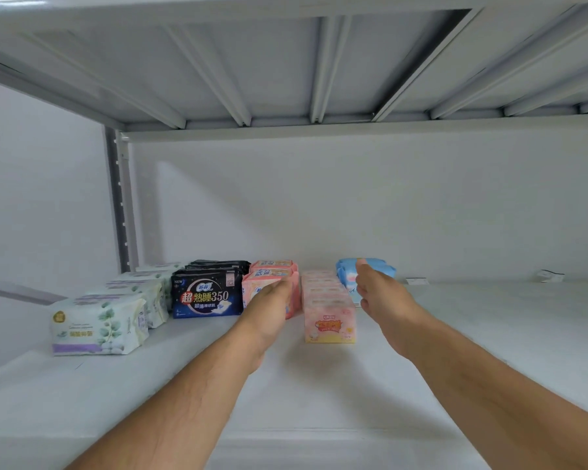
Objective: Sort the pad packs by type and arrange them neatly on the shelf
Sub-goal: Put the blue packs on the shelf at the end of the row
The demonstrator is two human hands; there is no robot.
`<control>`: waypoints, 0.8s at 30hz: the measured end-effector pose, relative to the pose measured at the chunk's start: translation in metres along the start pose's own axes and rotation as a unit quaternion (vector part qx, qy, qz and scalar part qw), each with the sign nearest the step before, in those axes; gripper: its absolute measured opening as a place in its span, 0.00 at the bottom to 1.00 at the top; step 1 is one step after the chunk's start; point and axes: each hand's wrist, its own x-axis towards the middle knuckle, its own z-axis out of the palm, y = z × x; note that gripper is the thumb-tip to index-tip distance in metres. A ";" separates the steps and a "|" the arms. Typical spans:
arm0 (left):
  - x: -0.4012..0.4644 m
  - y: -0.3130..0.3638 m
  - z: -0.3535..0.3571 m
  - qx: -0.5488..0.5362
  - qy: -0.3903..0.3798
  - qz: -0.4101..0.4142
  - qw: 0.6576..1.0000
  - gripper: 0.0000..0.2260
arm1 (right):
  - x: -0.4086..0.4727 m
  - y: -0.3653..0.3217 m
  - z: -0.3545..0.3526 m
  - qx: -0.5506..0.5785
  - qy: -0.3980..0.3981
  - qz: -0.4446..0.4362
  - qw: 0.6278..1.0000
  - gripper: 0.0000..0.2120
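Pad packs stand in rows by type on a white shelf (pixel 489 334). From left to right there are white leaf-print packs (pixel 97 325), dark navy packs (pixel 206 295), pink packs (pixel 272 271), pale pink-and-yellow packs (pixel 330 325) and light blue packs (pixel 348 278). My left hand (pixel 269 307) lies with straight fingers against the front pink pack, covering most of its face. My right hand (pixel 381 293) is on the front blue pack, thumb up over its top and fingers curled at its front.
The shelf above (pixel 286 62) hangs low overhead. A grey upright post (pixel 121 205) stands at the back left. Two small white labels (pixel 416 281) (pixel 550 275) lie at the back right of the shelf.
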 end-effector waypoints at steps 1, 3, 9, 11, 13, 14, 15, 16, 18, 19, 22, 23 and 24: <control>-0.003 -0.001 -0.005 0.000 0.007 -0.003 1.000 0.11 | -0.004 -0.003 0.004 0.001 -0.001 -0.008 1.000 0.17; -0.010 -0.003 -0.016 -0.009 0.017 -0.002 1.000 0.10 | -0.011 -0.005 0.014 -0.005 0.001 -0.017 1.000 0.24; -0.031 -0.007 -0.058 -0.022 0.031 0.006 0.999 0.12 | -0.028 0.003 0.043 0.010 -0.033 -0.026 0.999 0.13; -0.039 -0.011 -0.072 -0.026 0.056 0.010 0.998 0.10 | -0.036 0.004 0.057 0.000 -0.041 -0.034 0.999 0.19; -0.045 -0.014 -0.085 -0.029 0.068 0.004 0.997 0.14 | -0.042 0.006 0.068 0.001 -0.044 -0.028 0.999 0.23; -0.048 -0.015 -0.089 -0.032 0.072 -0.003 0.997 0.19 | -0.043 0.009 0.073 0.005 -0.047 -0.024 0.999 0.19; -0.049 -0.016 -0.092 -0.035 0.075 -0.008 0.997 0.22 | -0.045 0.010 0.077 0.009 -0.050 -0.019 0.999 0.15; -0.051 -0.017 -0.094 -0.038 0.078 -0.012 0.996 0.23 | -0.047 0.010 0.080 0.007 -0.056 -0.016 0.998 0.13; -0.054 -0.015 -0.094 -0.042 0.079 -0.014 0.996 0.23 | -0.048 0.008 0.083 -0.001 -0.065 -0.014 0.998 0.22; -0.055 -0.013 -0.093 -0.042 0.078 -0.015 0.996 0.23 | -0.047 0.007 0.083 -0.001 -0.066 -0.016 0.998 0.24; -0.053 -0.007 -0.087 -0.036 0.093 -0.013 0.995 0.23 | -0.041 0.004 0.076 0.005 -0.070 -0.012 0.997 0.17; -0.052 -0.004 -0.083 -0.034 0.100 -0.012 0.994 0.23 | -0.038 0.002 0.072 0.006 -0.068 -0.014 0.998 0.14; -0.051 -0.001 -0.080 -0.029 0.105 -0.015 0.994 0.23 | -0.035 -0.001 0.068 0.003 -0.071 -0.018 0.997 0.16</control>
